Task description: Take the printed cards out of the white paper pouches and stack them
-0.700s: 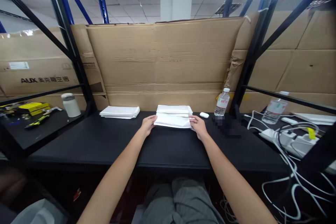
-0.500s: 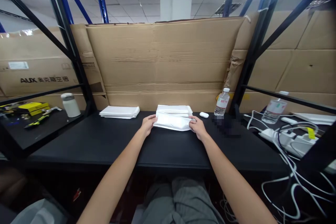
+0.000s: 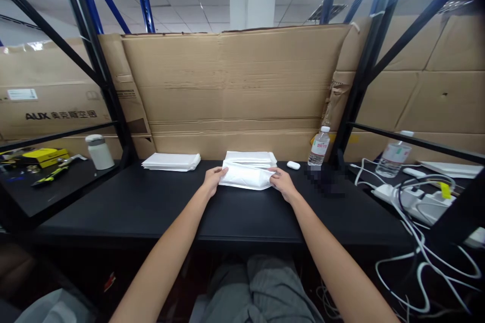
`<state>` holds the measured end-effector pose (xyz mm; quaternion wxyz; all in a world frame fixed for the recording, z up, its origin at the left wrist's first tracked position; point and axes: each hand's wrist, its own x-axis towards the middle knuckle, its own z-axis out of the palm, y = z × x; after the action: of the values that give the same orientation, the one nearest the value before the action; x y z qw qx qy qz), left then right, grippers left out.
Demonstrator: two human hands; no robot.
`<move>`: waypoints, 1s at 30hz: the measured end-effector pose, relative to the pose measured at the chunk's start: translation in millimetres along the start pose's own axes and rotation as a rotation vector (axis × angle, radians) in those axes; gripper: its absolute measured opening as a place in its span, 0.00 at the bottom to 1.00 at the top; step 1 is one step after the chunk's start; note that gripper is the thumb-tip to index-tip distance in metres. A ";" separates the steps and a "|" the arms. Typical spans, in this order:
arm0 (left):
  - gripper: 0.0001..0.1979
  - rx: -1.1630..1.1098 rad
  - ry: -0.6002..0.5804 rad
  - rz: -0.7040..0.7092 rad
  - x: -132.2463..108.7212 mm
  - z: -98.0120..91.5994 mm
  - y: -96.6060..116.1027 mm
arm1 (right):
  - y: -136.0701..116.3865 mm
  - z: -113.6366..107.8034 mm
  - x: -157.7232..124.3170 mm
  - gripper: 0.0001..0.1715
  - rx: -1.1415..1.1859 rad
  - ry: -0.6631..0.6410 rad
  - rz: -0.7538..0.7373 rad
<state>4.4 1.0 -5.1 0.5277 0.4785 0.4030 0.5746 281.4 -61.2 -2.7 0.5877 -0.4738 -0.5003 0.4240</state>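
Observation:
A white, soft-looking flat packet, like a padded mailer, is held by its two short ends just in front of a stack of similar white packets. My left hand grips its left end, thumb and fingers closed on it. At the right end, my right hand pinches the edge in the same way. The held packet covers the front of the stack behind it. Another pile of flat white packets lies to the left on the black table.
A small white case and a water bottle stand right of the stack. Cardboard walls the back. Cables and a power strip lie at right; a white tumbler and yellow boxes at left.
The packet has shifted very slightly towards me and to the left, still between both hands. The whole view has drifted a little; the piles stay put.

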 end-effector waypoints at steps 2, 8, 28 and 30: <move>0.23 -0.004 0.004 0.016 -0.3 -0.1 1.8 | -0.3 0.6 0.2 0.28 0.007 -0.008 0.003; 0.23 0.004 0.059 0.125 1.5 -0.3 4.1 | -7.5 5.4 -4.4 0.35 0.078 -0.031 0.026; 0.20 0.144 -0.009 0.222 -1.4 2.9 5.1 | -7.6 4.1 -2.4 0.34 0.002 0.032 0.047; 0.20 0.129 -0.002 0.226 -1.4 3.4 5.0 | -9.1 4.9 -2.8 0.34 0.019 0.065 0.049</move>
<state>6.5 -1.2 0.3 0.4282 0.5544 0.3821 0.6027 276.4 -65.0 5.9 0.5977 -0.4936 -0.4652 0.4274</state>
